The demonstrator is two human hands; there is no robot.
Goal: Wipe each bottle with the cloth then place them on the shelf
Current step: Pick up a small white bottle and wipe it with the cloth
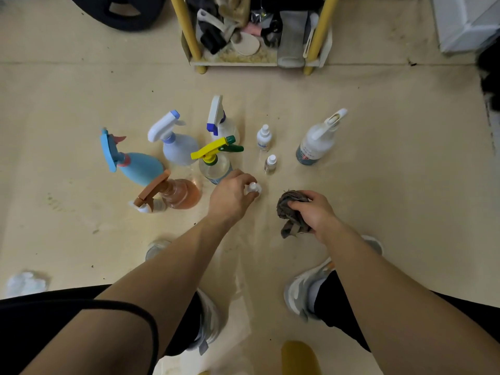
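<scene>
My left hand [232,197] grips a small clear bottle with a white cap [253,188] that is low over the floor. My right hand [313,212] holds a bunched dark grey cloth [290,205] just to its right. Several spray bottles stand on the floor beyond: a blue one [135,166], a lavender one [178,147], a clear one with a yellow and green trigger [216,163], an orange one [176,196], a clear one with a blue and white trigger [220,123], a tall white one [316,143], and two small white-capped bottles [263,138] [270,163]. The yellow-legged shelf [254,62] stands further back.
The shelf's bottom tier holds brushes, cloths and other clutter. My shoes [305,290] are planted on the beige floor near the bottom. A white box [468,25] sits at the far right, a dark object [121,12] at the upper left, crumpled white paper [25,284] at the left.
</scene>
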